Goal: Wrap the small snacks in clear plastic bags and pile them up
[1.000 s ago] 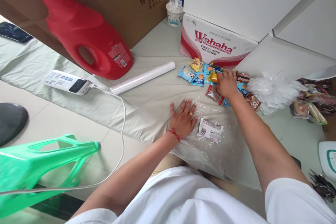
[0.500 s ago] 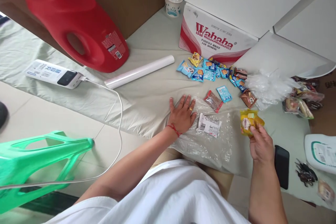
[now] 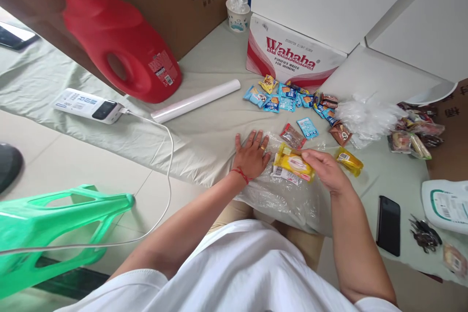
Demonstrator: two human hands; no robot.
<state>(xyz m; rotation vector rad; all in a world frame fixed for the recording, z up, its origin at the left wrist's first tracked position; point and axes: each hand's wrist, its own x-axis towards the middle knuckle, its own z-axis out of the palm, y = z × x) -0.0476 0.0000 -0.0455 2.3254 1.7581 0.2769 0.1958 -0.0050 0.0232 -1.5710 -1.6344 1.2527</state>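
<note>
My left hand (image 3: 251, 156) lies flat with fingers spread on the left edge of a clear plastic bag (image 3: 292, 207). Between thumb and fingers, my right hand (image 3: 327, 169) grips a yellow snack packet (image 3: 295, 164) above the bag. Partly covered by that packet is a white snack packet (image 3: 283, 173) with a barcode. A red and brown packet (image 3: 293, 135) sits at the bag's far edge, beside a small blue packet (image 3: 307, 127). Another yellow packet (image 3: 349, 161) rests on the cloth to the right of my right hand.
Behind are several blue snack packets (image 3: 287, 102), a Wahaha carton (image 3: 288, 53) and a heap of clear plastic bags (image 3: 369, 119). A white roll (image 3: 197, 101), power bank (image 3: 87, 106) and red jug (image 3: 127, 53) stand left. A phone (image 3: 388, 226) and keys (image 3: 424, 234) lie right.
My right hand has moved left with one yellow packet, now over the white packet. A second yellow packet now lies on the cloth where that hand was. My left hand stays put.
</note>
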